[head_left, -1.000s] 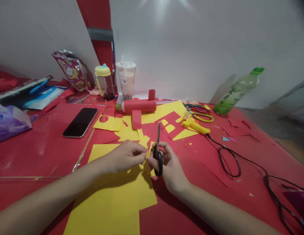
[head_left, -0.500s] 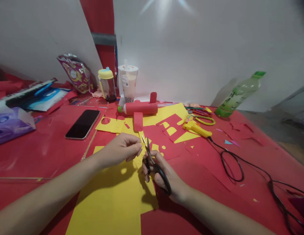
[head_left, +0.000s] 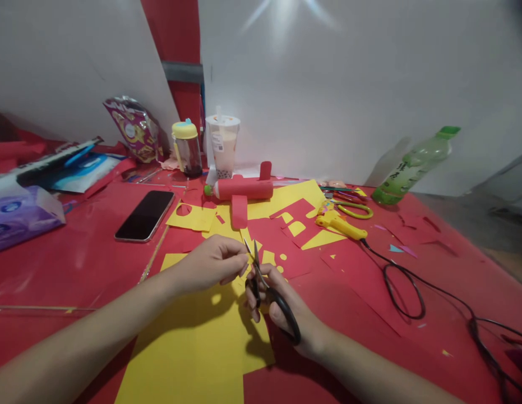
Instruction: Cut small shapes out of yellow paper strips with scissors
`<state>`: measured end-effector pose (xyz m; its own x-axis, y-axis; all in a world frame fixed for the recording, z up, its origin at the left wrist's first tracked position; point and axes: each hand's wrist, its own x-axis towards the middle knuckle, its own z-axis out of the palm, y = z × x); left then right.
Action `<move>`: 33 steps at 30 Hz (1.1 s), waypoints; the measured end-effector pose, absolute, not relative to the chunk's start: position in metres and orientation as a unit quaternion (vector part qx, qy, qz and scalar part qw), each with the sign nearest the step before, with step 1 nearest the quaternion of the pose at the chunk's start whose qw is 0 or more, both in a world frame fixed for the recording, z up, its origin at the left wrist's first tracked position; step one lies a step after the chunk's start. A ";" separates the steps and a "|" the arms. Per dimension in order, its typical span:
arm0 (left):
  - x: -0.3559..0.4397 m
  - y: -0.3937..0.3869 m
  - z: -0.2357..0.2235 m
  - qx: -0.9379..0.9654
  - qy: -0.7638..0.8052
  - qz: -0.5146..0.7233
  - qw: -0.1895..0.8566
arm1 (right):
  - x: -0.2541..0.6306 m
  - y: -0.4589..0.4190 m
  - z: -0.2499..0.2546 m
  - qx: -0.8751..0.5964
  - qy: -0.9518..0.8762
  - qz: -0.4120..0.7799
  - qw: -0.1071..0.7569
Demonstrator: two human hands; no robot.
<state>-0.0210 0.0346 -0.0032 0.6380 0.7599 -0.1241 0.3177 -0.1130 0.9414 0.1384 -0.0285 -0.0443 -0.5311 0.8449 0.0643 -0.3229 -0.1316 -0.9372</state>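
My right hand [head_left: 286,308] grips black-handled scissors [head_left: 281,306], thumb and fingers in the loops. Their blades point away from me and stand apart in a narrow V. Just left of the blades, my left hand [head_left: 218,259] is closed in a pinch at what looks like a small bit of yellow paper, mostly hidden by the fingertips. Both hands hover over large yellow paper sheets [head_left: 193,342] on the red table. Beyond them lies a red paper-wrapped bottle [head_left: 248,189] with flat red strips attached, shaped like a plane.
Yellow offcuts [head_left: 193,217] and tiny scraps lie around. To the right are a yellow glue gun [head_left: 342,225] with a black cord, yellow-green-handled scissors [head_left: 357,210] and a green bottle [head_left: 416,165]. A phone [head_left: 145,216], lidded bottle [head_left: 187,151] and milk tea cup [head_left: 223,147] stand left.
The view has shifted slightly, so everything sits a little lower and further right. The scissor blades look slightly wider apart near the left fingertips. Both hands keep their grips.
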 end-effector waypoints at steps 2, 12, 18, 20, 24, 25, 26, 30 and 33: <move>-0.022 0.034 -0.005 0.716 0.373 0.198 0.556 | 0.138 -0.029 -0.043 -0.258 -0.515 0.707 0.411; -0.022 0.034 -0.002 0.712 0.385 0.184 0.558 | 0.137 -0.029 -0.049 -0.251 -0.510 0.713 0.411; -0.021 0.033 -0.001 0.712 0.381 0.188 0.560 | 0.137 -0.029 -0.049 -0.248 -0.504 0.717 0.413; -0.022 0.033 -0.002 0.713 0.379 0.189 0.559 | 0.137 -0.030 -0.047 -0.249 -0.504 0.716 0.414; -0.023 0.033 -0.004 0.716 0.377 0.189 0.557 | 0.137 -0.030 -0.047 -0.250 -0.504 0.715 0.414; -0.024 0.033 -0.004 0.717 0.376 0.188 0.556 | 0.137 -0.030 -0.048 -0.251 -0.503 0.716 0.414; -0.024 0.033 -0.004 0.718 0.376 0.187 0.555 | 0.137 -0.030 -0.049 -0.251 -0.502 0.716 0.414; -0.023 0.034 -0.003 0.720 0.378 0.188 0.550 | 0.137 -0.030 -0.050 -0.250 -0.499 0.718 0.415; -0.022 0.034 -0.002 0.721 0.378 0.189 0.549 | 0.137 -0.030 -0.048 -0.250 -0.500 0.717 0.417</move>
<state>-0.0224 0.0341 -0.0017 0.6422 0.7530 -0.1435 0.3383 -0.1105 0.9345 0.1371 -0.0304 -0.0484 -0.5268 0.8480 0.0588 -0.3478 -0.1519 -0.9252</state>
